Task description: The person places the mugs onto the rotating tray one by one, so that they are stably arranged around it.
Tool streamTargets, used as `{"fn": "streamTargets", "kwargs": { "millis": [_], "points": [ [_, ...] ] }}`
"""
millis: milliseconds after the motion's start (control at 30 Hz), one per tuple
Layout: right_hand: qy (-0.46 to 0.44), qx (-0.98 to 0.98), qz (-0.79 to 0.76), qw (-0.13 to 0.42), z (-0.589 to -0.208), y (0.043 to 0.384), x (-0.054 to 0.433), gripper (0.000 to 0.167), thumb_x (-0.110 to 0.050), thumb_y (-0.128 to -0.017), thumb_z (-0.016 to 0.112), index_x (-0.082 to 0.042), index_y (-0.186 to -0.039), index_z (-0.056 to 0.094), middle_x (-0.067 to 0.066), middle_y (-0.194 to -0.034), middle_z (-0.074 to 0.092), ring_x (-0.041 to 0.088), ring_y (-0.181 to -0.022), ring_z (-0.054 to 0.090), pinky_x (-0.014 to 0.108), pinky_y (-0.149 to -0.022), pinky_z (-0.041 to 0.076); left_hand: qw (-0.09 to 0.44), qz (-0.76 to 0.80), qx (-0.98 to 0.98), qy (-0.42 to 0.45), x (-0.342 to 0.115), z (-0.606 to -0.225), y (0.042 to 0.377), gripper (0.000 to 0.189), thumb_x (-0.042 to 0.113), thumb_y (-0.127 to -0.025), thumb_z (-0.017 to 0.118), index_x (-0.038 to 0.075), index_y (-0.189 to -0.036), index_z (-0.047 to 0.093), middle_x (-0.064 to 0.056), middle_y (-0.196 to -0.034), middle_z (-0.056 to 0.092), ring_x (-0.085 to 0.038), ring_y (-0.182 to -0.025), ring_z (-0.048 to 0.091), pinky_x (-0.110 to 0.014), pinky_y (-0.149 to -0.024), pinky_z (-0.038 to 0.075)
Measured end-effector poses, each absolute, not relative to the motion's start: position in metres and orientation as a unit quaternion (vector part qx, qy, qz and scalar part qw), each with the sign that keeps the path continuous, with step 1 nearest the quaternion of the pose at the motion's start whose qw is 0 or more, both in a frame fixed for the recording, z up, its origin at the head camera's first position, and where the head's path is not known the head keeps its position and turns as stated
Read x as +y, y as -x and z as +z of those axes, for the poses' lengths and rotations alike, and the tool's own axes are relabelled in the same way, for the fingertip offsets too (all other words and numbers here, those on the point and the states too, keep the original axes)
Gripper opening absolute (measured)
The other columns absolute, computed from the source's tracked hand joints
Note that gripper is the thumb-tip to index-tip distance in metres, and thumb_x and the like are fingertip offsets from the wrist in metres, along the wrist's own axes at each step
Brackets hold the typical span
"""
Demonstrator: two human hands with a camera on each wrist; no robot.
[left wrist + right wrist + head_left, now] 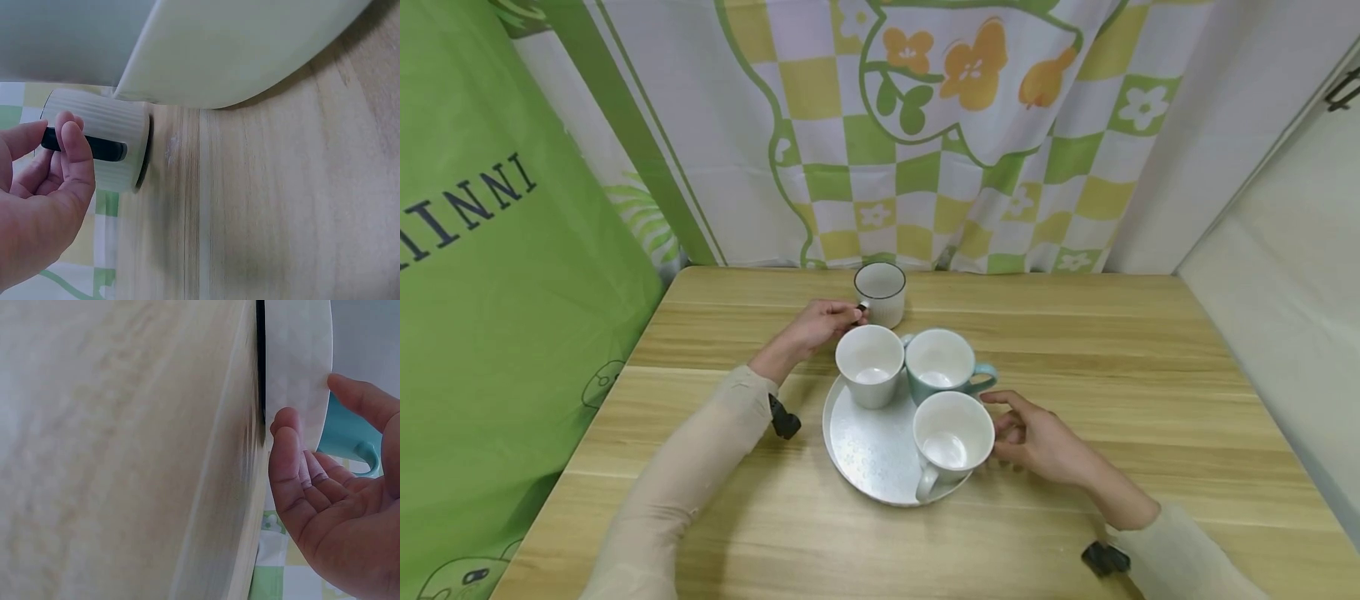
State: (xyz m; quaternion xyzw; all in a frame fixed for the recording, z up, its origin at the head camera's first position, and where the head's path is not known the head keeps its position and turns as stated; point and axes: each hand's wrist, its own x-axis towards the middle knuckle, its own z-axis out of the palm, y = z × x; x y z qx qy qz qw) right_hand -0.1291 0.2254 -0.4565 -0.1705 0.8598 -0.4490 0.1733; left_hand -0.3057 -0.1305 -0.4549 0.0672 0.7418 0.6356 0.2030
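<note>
My left hand [820, 325] pinches the black-edged handle [103, 147] of a white ribbed mug [883, 302] with a dark rim, which stands upright behind the tray. A round, silvery tray [868, 454] rests on the table with three mugs on it. These are a white mug [870, 367] at back left, a teal mug [940, 362] with a white inside at back right, and a white mug [953, 437] at front right. At the tray's right edge, my right hand [1037, 437] has its fingers loosely bent, fingertips right at the side wall [297, 369].
The wooden table [1120, 375] backs onto a checked, flowered curtain [880, 183]. Green printed fabric [490, 292] hangs along the left side, and a pale wall [1292, 208] stands at the right. Both wrists wear small black cameras.
</note>
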Motion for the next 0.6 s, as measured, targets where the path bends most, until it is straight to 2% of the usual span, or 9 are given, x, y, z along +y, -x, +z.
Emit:
{"fn": "streamTargets", "kwargs": {
  "millis": [267, 600],
  "points": [
    [0.164, 0.864, -0.444, 0.174, -0.458, 0.130, 0.226, 0.070, -0.019, -0.089, 0.076, -0.004, -0.147, 0.038, 0.013, -0.104, 0.071, 0.011, -0.080, 0.069, 0.026, -0.058, 0.057, 0.203, 0.652, 0.727, -0.077, -0.135, -0.450, 0.303, 0.035, 0.010, -0.102, 0.056, -0.014, -0.127, 0.058, 0.003, -0.091, 0.072, -0.006, -0.081, 0.068, -0.022, -0.078, 0.057],
    [0.170, 0.861, -0.447, 0.172, -0.455, 0.129, 0.225, 0.072, -0.020, -0.089, 0.076, -0.002, -0.147, 0.037, 0.014, -0.105, 0.070, 0.014, -0.081, 0.069, 0.026, -0.058, 0.057, 0.199, 0.675, 0.707, -0.072, -0.142, -0.438, 0.300, 0.037, 0.008, -0.102, 0.055, -0.016, -0.130, 0.054, 0.002, -0.091, 0.071, -0.008, -0.080, 0.066, -0.018, -0.074, 0.057]
  ]
}}
